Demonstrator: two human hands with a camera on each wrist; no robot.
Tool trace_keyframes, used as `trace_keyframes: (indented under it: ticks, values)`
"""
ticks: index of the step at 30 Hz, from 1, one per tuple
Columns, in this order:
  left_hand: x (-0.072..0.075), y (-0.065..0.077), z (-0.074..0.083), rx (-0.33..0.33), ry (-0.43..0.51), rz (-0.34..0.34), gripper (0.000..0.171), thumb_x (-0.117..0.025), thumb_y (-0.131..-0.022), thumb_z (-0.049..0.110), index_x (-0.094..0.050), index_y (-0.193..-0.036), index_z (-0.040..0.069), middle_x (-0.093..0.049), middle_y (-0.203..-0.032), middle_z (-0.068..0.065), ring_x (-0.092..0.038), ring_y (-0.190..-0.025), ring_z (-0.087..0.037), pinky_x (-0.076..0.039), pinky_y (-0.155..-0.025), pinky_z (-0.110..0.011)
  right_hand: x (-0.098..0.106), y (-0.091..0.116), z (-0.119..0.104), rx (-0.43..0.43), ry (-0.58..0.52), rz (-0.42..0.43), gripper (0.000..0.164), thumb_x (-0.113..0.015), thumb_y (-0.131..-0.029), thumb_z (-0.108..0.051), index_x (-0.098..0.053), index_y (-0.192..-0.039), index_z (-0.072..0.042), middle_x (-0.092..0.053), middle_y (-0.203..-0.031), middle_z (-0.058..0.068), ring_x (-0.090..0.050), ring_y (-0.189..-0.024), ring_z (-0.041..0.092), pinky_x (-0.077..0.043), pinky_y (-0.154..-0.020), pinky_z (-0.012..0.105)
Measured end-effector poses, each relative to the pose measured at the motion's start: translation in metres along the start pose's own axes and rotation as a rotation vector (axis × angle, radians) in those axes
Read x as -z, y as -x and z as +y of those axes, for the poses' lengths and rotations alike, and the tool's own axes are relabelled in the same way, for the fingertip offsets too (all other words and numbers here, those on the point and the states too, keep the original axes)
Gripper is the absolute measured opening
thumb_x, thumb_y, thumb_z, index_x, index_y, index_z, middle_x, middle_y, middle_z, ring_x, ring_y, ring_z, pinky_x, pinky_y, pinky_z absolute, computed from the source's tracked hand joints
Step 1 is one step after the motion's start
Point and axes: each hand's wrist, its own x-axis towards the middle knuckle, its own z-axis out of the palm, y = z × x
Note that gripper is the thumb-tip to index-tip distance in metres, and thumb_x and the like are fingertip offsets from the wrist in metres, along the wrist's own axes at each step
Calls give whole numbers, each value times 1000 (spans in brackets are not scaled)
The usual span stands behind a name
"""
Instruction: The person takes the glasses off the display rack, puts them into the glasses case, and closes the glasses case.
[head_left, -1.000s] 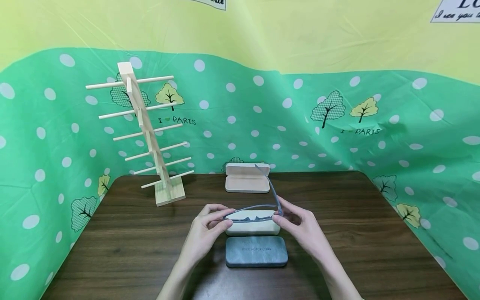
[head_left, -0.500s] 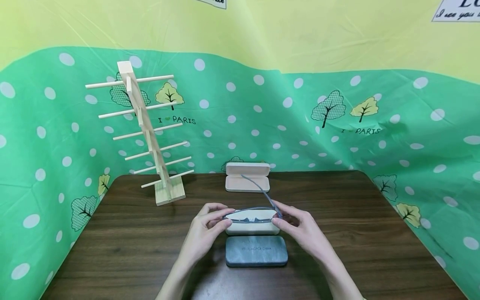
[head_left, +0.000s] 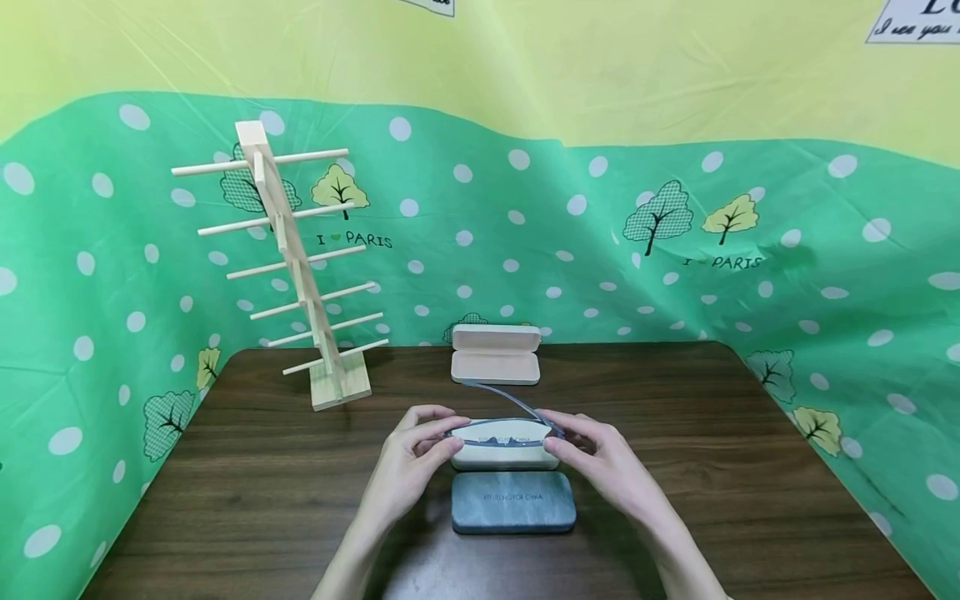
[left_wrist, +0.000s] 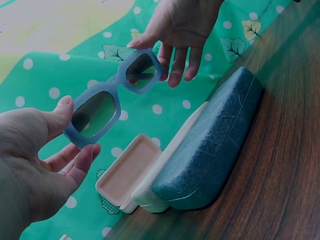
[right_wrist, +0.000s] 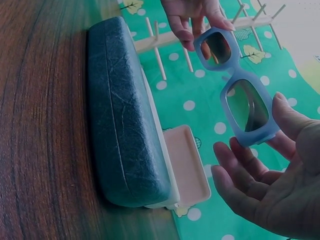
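Blue-framed sunglasses (left_wrist: 118, 84) with dark lenses hang in the air between the two hands, above the cases. My left hand (head_left: 416, 458) pinches one end of the frame between thumb and fingers. At the other end, the right hand (head_left: 603, 454) pinches the frame near its hinge. In the head view one temple arm (head_left: 510, 398) slants inward behind the lenses. Below the sunglasses lies a closed white glasses case (head_left: 506, 458), partly covered by them. Nearer the person is a closed blue-grey glasses case (head_left: 513, 504).
Farther back, a glasses case (head_left: 495, 367) stands open, showing its pale pinkish inside. A wooden rack (head_left: 303, 283) with several pegs rises at the back left of the dark wooden table (head_left: 712, 467). A green dotted cloth (head_left: 570, 250) hangs behind.
The temple arm on the right side has swung inward, from pointing up and back to lying slanted toward the left. The right fingers moved slightly with it; the left hand stayed put.
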Motion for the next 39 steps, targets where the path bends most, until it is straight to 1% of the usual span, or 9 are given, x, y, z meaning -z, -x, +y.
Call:
trace_keyframes:
  ticks: [4,8,11,14,17,21,28,33,39]
  values:
    - [-1,0,-1,2,-6,13,24,-75,-94,15,-79,-115,24,-62,-133,-8,-62,-118,-27,-53,-91,-20,1,0,0,6,24,-8,39,-70,-98,-24,-68,-136,-14,-66,-99,4,-55,-79,8,-49,-66,22]
    - [-1,-1,-1,3,-7,40,22,-77,-93,18,-80,-113,25,-62,-133,-6,-63,-117,-28,-53,-94,-22,1,0,-1,1,43,-31,38,-68,-100,-27,-68,-136,-18,-64,-97,1,-53,-80,7,-48,-68,22]
    - [-2,-1,-2,10,9,75,20,-79,-91,19,-81,-110,24,-62,-132,-3,-67,-113,-25,-54,-95,-23,1,1,-1,13,52,-34,36,-66,-101,-28,-68,-136,-21,-68,-108,1,-55,-88,5,-48,-73,23]
    - [-2,-2,-3,22,37,109,18,-81,-89,19,-81,-107,21,-63,-130,-3,-70,-105,-18,-55,-94,-22,1,1,-2,36,57,-21,33,-65,-102,-28,-70,-134,-24,-69,-121,2,-56,-99,2,-49,-80,23]
    - [-1,-3,-4,33,50,132,17,-83,-88,21,-82,-104,20,-63,-130,-5,-71,-95,-11,-55,-91,-20,0,0,-1,49,58,-8,30,-64,-102,-27,-72,-131,-23,-68,-124,2,-57,-104,2,-50,-83,23]
    - [-1,-3,-3,25,63,131,15,-82,-88,19,-82,-103,15,-63,-131,-11,-71,-86,-9,-57,-85,-21,0,0,0,60,56,1,26,-64,-102,-24,-74,-126,-20,-67,-123,4,-57,-106,2,-51,-84,23]
    - [-3,-3,-3,15,204,93,20,-75,-93,9,-78,-108,-3,-60,-129,-17,-72,-74,-7,-63,-73,-25,1,0,1,53,24,0,21,-63,-103,-21,-76,-116,-14,-65,-125,9,-57,-106,2,-51,-86,22]
    - [-4,-3,-4,24,213,93,19,-74,-93,8,-77,-108,-4,-61,-130,-17,-72,-72,-8,-62,-71,-24,2,0,2,56,4,-15,20,-61,-104,-20,-76,-115,-12,-65,-127,11,-57,-109,1,-51,-89,21]
    - [-4,-1,-3,47,200,133,20,-75,-94,13,-78,-106,-3,-62,-130,-18,-72,-69,-9,-62,-68,-24,7,0,2,46,-25,-63,23,-59,-105,-21,-76,-117,-13,-66,-129,12,-57,-112,2,-53,-89,21]
